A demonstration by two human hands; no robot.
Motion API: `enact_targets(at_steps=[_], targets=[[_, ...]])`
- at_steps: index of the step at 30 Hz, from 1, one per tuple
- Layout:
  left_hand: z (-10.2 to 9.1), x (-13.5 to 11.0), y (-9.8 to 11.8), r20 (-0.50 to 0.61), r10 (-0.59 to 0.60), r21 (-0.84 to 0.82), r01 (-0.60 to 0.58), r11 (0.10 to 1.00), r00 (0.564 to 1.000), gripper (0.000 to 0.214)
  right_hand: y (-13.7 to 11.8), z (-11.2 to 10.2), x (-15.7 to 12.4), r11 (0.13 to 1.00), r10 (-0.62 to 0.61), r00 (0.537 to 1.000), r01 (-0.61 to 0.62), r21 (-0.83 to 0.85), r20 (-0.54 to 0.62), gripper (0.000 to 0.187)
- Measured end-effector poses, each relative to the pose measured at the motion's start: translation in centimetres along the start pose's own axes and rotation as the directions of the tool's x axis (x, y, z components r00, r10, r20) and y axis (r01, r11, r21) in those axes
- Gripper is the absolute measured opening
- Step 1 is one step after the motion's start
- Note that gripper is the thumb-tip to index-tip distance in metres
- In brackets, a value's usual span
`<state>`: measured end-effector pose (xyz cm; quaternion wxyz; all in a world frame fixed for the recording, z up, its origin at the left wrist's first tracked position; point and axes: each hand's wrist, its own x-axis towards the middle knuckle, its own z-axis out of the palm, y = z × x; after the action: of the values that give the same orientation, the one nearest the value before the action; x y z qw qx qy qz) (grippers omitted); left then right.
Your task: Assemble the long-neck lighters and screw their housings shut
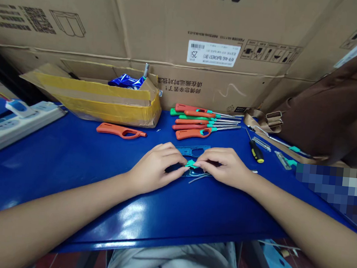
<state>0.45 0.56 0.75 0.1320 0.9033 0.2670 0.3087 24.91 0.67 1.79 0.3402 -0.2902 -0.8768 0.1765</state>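
Both hands met at the middle of the blue table (pixel 68 161). The left hand (pixel 154 167) and the right hand (pixel 226 167) pinched a small teal plastic piece (pixel 191 164) between their fingertips, fingers curled narrow around it. Just behind the piece lay a blue lighter shell (pixel 192 150), partly hidden by the fingers, and a thin metal tube (pixel 198 178) showed under the right hand.

Farther back, a pile of orange and green long-nosed lighters (pixel 201 121) lay side by side. A single orange lighter shell (pixel 120 131) lay well to the left, near a taped cardboard box (pixel 106 99) that held blue packets. A screwdriver (pixel 254 149) with a black and yellow handle lay to the right of the hands. A white power strip (pixel 5 128) sat at the table's left edge, and large cardboard cartons (pixel 145 21) stood behind everything.
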Motion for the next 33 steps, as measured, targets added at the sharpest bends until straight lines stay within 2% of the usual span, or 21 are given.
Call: enact_targets(at_steps=[7,13,18,22,26,33], targets=[[0.1,-0.1,0.0,-0.047,0.009,-0.032,-0.011,0.999,0.999,0.012,0.2,-0.2,-0.1,0.999,-0.042,0.998,0.043,-0.016,0.056,0.013],[0.1,-0.2,0.1,-0.076,0.020,-0.044,-0.023,0.999,0.997,0.012,0.2,-0.2,-0.2,0.996,-0.074,0.993,0.079,-0.047,0.094,0.012],[0.0,-0.1,0.2,-0.079,0.009,-0.046,-0.012,0.999,0.997,0.010,0.0,-1.2,-0.1,0.997,-0.025,0.993,0.033,-0.069,0.118,0.015],[-0.1,0.0,0.4,-0.022,-0.018,-0.018,0.017,1.000,1.000,0.018,0.3,-2.9,-0.2,0.977,0.050,0.987,-0.017,-0.211,0.154,0.018],[-0.3,0.0,0.7,0.080,-0.063,0.040,0.060,0.997,0.995,0.032,0.5,-4.4,-0.3,0.940,0.080,0.968,0.007,-0.342,0.239,0.023],[-0.5,0.0,1.0,0.171,-0.086,0.097,0.071,0.993,0.981,0.034,-0.2,-4.9,-0.3,0.970,0.098,0.936,-0.015,-0.241,0.339,0.023]])
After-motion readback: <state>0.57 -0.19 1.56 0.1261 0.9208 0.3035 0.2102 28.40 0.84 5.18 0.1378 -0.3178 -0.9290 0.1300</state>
